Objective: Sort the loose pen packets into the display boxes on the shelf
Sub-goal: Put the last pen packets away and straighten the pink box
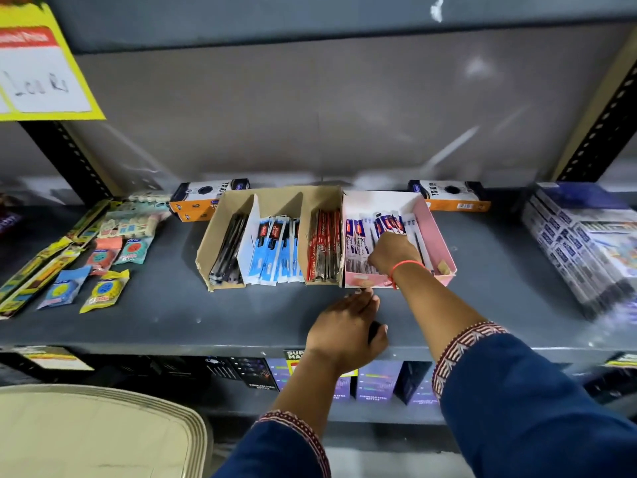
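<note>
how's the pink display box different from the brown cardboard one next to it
The pink box is a single open tray; the brown cardboard box is split by dividers into compartments. The pink box holds purple-and-white packets with the right hand reaching inside; the brown box holds black, blue and red packets, untouched. Both stand side by side on the shelf.

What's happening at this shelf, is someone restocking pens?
Looks like tidying. A person is reaching with the right hand into the pink display box, fingers down among the pen packets there. The left hand rests on the grey shelf just in front of the boxes. Beside the pink box, a brown cardboard box holds black, blue and red packets in separate compartments. Whether the right hand grips a packet is hidden.
</note>
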Demonstrator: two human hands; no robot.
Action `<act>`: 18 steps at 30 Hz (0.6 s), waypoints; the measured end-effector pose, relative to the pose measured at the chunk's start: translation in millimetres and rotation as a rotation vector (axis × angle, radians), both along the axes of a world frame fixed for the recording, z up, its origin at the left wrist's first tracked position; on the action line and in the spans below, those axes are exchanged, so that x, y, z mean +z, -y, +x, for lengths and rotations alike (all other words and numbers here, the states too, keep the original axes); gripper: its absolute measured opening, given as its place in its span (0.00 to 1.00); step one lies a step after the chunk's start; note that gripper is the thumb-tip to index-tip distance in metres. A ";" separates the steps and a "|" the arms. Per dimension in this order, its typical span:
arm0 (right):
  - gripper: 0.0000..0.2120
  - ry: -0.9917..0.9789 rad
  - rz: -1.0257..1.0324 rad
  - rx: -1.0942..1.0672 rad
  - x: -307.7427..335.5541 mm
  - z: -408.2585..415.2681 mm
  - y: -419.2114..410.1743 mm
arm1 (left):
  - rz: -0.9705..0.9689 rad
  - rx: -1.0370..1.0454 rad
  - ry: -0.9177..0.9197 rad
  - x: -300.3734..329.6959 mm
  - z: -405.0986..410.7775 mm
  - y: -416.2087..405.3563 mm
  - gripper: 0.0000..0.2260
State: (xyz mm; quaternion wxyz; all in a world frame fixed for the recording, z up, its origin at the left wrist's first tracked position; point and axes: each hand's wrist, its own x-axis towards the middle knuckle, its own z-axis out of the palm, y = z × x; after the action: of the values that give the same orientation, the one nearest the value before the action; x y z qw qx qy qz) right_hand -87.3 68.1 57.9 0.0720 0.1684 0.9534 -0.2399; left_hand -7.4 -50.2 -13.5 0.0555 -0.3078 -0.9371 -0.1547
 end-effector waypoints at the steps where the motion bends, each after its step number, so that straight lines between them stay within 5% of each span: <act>1: 0.12 0.004 -0.005 0.005 0.3 -1.1 0.1 | 0.003 -0.004 -0.001 -0.2 0.1 0.2 0.23; 18: 0.09 -0.060 -0.057 -0.020 3.9 -8.9 -6.6 | 0.036 -0.016 0.003 2.0 1.4 0.9 0.23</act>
State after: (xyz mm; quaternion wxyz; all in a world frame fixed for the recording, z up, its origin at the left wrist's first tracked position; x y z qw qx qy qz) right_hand -96.2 74.7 61.8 0.0456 0.1684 0.9462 -0.2725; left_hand -6.0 -51.1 -11.5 0.0583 -0.3138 -0.9318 -0.1727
